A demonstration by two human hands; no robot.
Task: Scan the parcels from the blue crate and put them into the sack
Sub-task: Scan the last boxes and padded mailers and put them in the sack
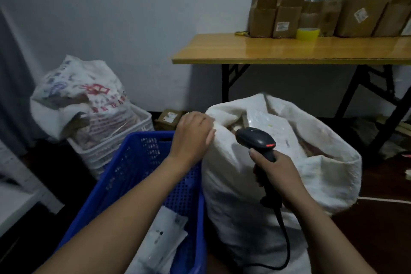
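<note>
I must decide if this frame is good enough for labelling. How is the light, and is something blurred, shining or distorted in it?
Head view: dim, bluish light; glare on the table top; the left hand at the sack rim and the printed bag look motion-soft; the scanner in the right hand is sharper; the wide angle stretches things near the edges.

We take this for a small parcel-dispatch room. A folding table (266, 51) against the bare wall carries labelled cardboard boxes (287, 20) and a yellow tape roll (308, 34). A blue crate (138, 162), white crate (115, 147), stuffed white sack (244, 184) and printed sack (89, 95) crowd the floor, with a corded barcode scanner (258, 140) to hand.
</note>
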